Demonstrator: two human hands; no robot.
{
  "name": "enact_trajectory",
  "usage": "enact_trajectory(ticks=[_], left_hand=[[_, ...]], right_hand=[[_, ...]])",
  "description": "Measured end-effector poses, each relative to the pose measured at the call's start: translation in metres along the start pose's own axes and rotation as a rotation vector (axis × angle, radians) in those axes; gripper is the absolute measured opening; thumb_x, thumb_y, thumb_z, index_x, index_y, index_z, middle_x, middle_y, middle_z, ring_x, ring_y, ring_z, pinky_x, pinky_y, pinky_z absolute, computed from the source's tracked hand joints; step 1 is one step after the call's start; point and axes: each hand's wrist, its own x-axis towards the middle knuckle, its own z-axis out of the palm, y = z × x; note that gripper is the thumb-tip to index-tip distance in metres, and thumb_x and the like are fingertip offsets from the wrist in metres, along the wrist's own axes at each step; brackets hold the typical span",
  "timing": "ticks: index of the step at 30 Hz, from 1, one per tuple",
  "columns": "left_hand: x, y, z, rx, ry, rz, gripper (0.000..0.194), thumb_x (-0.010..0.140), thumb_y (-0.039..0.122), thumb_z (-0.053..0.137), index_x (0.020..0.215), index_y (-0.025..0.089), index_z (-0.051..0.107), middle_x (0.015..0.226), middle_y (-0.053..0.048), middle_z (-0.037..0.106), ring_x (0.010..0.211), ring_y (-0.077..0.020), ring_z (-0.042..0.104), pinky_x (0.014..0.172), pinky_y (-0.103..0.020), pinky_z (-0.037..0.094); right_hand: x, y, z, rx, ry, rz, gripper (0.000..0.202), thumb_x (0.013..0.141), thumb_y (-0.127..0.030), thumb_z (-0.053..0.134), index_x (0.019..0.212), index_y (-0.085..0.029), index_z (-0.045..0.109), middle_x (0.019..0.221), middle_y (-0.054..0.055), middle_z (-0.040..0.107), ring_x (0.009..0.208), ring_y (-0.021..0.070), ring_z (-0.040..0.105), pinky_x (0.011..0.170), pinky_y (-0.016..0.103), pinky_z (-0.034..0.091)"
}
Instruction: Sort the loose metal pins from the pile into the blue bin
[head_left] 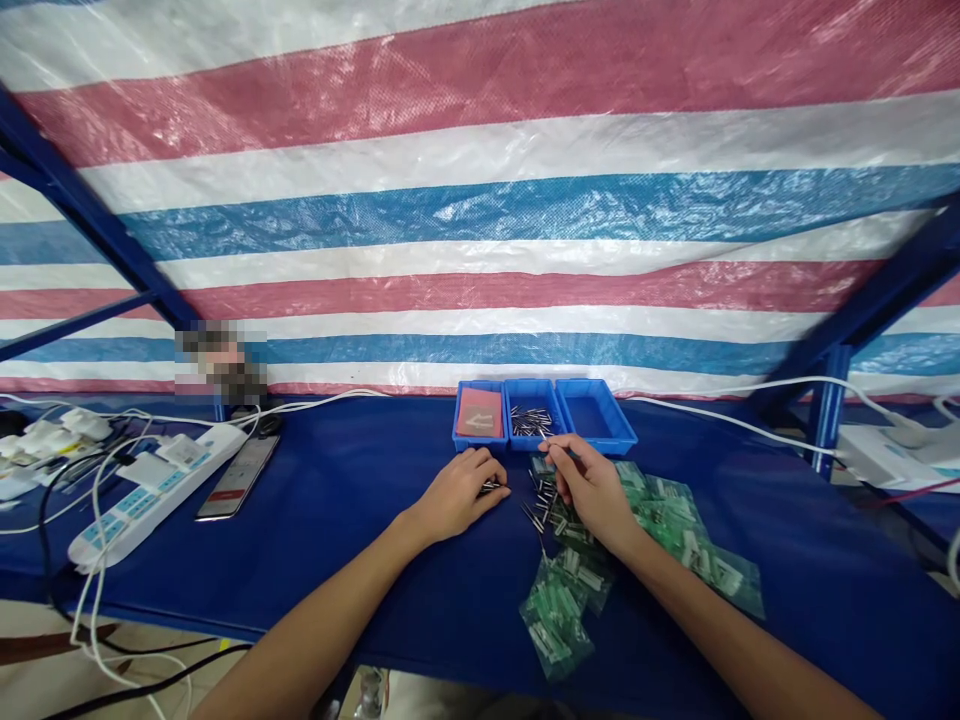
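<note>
Nearest me, clear green-tinted plastic packets [555, 610] are lying on the dark blue tabletop [435, 625]. Just beyond, slim dark metal pins [541, 505] are sitting in a loose pile between my hands. My left hand [459, 495] is curling around a small bunch of pins; my right [592, 490] is pinching a slim metal piece [545, 434], too small to make out fully, by the near edge of the middle blue plastic bin [523, 443]. Farther back, more pins [531, 421] are filling that bin, and a red-white-blue striped tarp [480, 220] is hanging behind.
</note>
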Motion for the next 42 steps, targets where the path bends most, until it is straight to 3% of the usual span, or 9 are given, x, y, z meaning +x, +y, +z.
enact_trajectory(ticks=[24,33,42], left_hand=[[0.0003,-0.0015,0.0027,0.017,0.049,-0.075,0.021,0.107,0.043,0.064,0.102,0.023,0.066,0.104,-0.002,0.069,0.098,-0.0211,0.064,0.088,-0.036,0.041],[0.0002,-0.0005,0.0038,0.072,0.087,-0.111,0.020,0.106,0.042,0.066,0.100,0.023,0.065,0.102,-0.001,0.069,0.096,-0.0208,0.063,0.087,-0.036,0.038],[-0.0007,0.0009,0.0087,0.138,0.109,-0.212,0.024,0.102,0.045,0.070,0.104,0.023,0.060,0.105,-0.001,0.068,0.100,-0.0239,0.061,0.084,-0.036,0.035]], right_hand=[[0.0007,0.0024,-0.0031,0.022,0.006,0.005,0.044,0.099,-0.065,0.063,0.108,-0.023,0.070,0.089,0.004,0.067,0.050,0.0130,0.051,0.041,0.027,0.041],[-0.0002,0.0073,-0.0033,0.012,-0.020,0.021,0.037,0.100,-0.062,0.063,0.112,-0.026,0.065,0.067,-0.002,0.060,0.049,0.0170,0.050,0.045,0.028,0.040],[0.0001,0.0086,-0.0045,0.017,-0.014,0.008,0.035,0.101,-0.060,0.064,0.112,-0.026,0.064,0.068,-0.001,0.061,0.051,0.0173,0.051,0.045,0.028,0.039]])
